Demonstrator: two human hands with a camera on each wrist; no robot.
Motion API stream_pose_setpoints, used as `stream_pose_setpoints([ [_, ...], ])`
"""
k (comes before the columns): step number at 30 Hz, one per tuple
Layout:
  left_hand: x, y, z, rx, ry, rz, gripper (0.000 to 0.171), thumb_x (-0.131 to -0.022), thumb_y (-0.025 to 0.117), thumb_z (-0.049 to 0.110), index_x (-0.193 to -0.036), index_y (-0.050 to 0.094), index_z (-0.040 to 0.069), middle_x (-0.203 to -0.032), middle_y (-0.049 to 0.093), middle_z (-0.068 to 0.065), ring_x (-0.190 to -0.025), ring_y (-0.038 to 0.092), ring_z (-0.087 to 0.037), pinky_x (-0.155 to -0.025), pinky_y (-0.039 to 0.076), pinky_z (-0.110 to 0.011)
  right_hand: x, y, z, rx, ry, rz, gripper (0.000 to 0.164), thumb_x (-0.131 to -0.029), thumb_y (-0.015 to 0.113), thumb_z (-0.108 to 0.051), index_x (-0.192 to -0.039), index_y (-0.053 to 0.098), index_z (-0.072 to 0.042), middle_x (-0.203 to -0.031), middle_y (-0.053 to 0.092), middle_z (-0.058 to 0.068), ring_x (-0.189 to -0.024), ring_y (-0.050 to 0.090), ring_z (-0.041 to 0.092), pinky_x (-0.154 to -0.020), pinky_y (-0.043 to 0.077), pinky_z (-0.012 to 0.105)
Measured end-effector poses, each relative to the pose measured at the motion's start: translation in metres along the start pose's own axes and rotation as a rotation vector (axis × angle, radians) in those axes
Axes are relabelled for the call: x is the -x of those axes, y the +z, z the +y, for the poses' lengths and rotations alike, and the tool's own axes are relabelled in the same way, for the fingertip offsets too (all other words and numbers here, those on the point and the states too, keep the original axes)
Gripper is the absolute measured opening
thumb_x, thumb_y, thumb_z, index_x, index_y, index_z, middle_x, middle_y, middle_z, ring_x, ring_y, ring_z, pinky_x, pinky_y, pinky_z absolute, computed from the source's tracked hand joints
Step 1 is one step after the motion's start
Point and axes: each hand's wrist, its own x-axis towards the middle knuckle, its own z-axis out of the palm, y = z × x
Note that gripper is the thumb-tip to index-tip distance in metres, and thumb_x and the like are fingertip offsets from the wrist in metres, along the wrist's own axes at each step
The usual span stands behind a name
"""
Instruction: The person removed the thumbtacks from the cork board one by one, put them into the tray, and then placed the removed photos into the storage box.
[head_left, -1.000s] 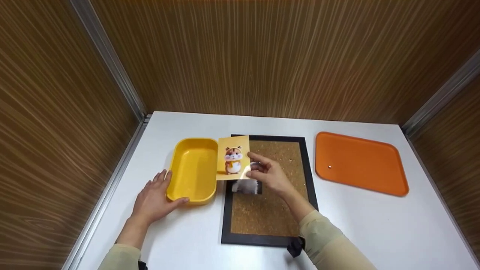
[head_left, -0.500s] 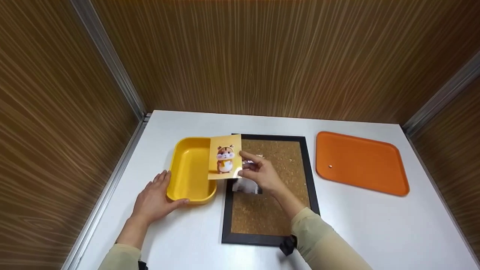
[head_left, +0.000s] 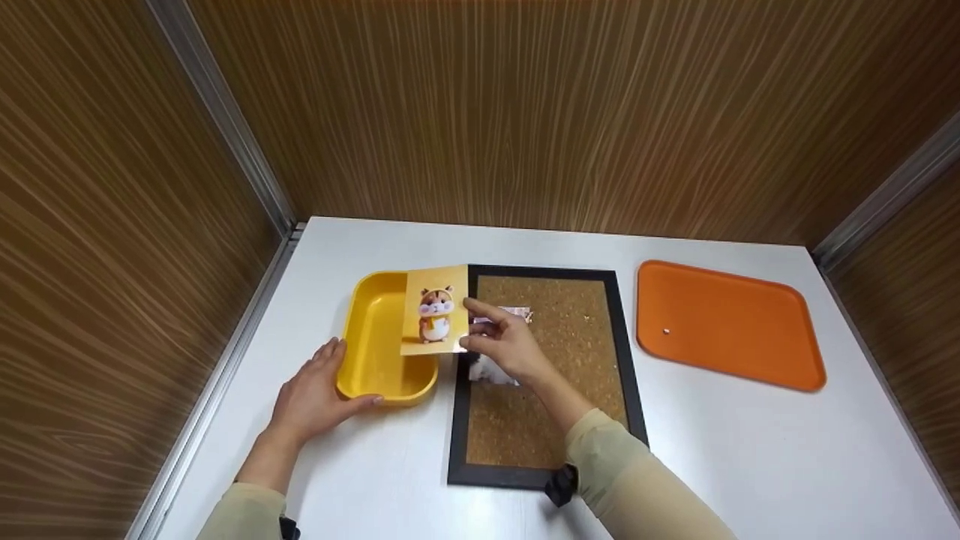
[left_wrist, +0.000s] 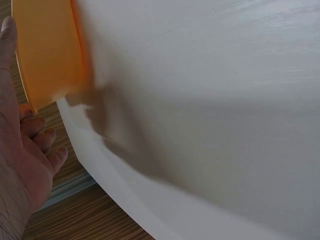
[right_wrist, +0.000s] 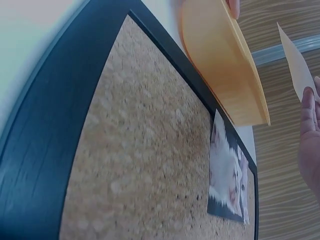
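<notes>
My right hand (head_left: 514,346) pinches a yellow photo card (head_left: 435,311) by its right edge between thumb and fingers. A cartoon hamster in a scarf is printed on it. The card is held up over the right part of a yellow bin (head_left: 371,379); the right wrist view shows the card (right_wrist: 296,65) raised above the bin wall. My left hand (head_left: 313,397) rests at the bin's near left corner, thumb along the front rim and extended fingers against the left side. Behind my right hand, a furry animal photo (head_left: 495,373) on the corkboard (head_left: 517,435) is partly hidden.
The black-framed corkboard lies just right of the bin on the white table (head_left: 375,480). An orange tray (head_left: 731,322) sits further right, with a small shiny pin-like piece (head_left: 666,331) on it. Wood-grain walls (head_left: 525,127) stand behind and at both sides.
My right hand has moved left with the hamster card, from over the corkboard's left edge to over the bin. More of the animal photo's upper part shows. My left hand stays at the bin.
</notes>
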Motion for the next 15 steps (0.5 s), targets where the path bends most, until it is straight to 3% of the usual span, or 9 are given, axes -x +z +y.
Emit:
stream_pose_setpoints([
  [15, -0.001, -0.002, 0.000, 0.009, -0.028, -0.027, 0.126, -0.078, 0.075, 0.080, -0.164, 0.033, -0.002, -0.169, 0.032, -0.025, -0.153, 0.033, -0.048, -0.119, 0.033, -0.069, -0.013, 0.028, -0.009, 0.046, 0.068, -0.009, 0.067, -0.093, 0.078, 0.002, -0.156, 0.053, -0.004, -0.142, 0.061, 0.016, -0.115, 0.069, 0.026, -0.096, 0.061, 0.034],
])
